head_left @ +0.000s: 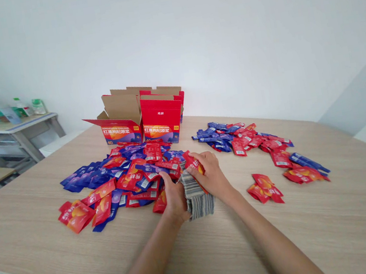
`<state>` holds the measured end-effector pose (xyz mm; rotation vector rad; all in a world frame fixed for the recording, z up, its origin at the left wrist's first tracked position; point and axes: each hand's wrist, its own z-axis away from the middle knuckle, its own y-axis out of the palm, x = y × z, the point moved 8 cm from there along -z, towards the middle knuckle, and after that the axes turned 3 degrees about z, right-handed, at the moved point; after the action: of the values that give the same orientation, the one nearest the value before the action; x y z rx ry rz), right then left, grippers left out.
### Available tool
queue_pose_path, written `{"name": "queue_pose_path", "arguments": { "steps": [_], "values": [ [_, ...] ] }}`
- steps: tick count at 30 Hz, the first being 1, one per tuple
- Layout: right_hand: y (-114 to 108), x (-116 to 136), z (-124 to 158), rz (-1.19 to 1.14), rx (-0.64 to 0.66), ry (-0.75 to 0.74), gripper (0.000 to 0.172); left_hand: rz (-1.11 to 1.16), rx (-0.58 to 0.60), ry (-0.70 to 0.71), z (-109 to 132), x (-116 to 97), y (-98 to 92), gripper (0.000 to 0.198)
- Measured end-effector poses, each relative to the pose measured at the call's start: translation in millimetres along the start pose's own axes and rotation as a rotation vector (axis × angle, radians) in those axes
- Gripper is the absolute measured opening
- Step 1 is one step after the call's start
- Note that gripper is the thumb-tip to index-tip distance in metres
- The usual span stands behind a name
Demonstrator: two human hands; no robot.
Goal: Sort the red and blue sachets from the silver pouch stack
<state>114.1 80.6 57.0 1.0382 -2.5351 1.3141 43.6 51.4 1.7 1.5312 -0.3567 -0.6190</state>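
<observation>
Between my two hands is a grey striped cloth point(201, 204), bunched and hanging down toward the table. My left hand point(175, 199) closes round the cloth's left side, its thumb pointing up and its other fingers partly hidden. My right hand point(212, 174) is closed on a red sachet point(193, 165) with orange fruit printed on it, held against the upper part of the cloth. Just left of my left hand spreads a large heap of red and blue sachets point(133, 175), some overlapping its fingers in view.
Two red cartons point(162, 119) with raised flaps stand behind the heap, with more brown flaps behind. A second sachet pile point(221, 135) trails to the right. A few red sachets point(266, 187) lie nearer. A side desk point(9, 126) holds bottles at far left.
</observation>
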Motion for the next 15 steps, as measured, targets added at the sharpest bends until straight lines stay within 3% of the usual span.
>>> {"name": "queue_pose_path", "arguments": {
  "steps": [7,11,15],
  "values": [
    [-6.4,-17.8,15.6,0.083,-0.339,0.205,0.052,-0.055,-0.062,-0.044,-2.3,14.0,-4.4,0.103],
    [-19.3,-31.8,19.4,0.031,-0.486,0.29,0.05,-0.097,-0.007,-0.081,-4.0,29.7,-5.9,0.101],
    [-23.1,-35.5,15.5,-0.074,-0.479,0.279,0.038,-0.106,0.039,-0.044,-4.9,34.5,-8.3,0.099]
  ]
}}
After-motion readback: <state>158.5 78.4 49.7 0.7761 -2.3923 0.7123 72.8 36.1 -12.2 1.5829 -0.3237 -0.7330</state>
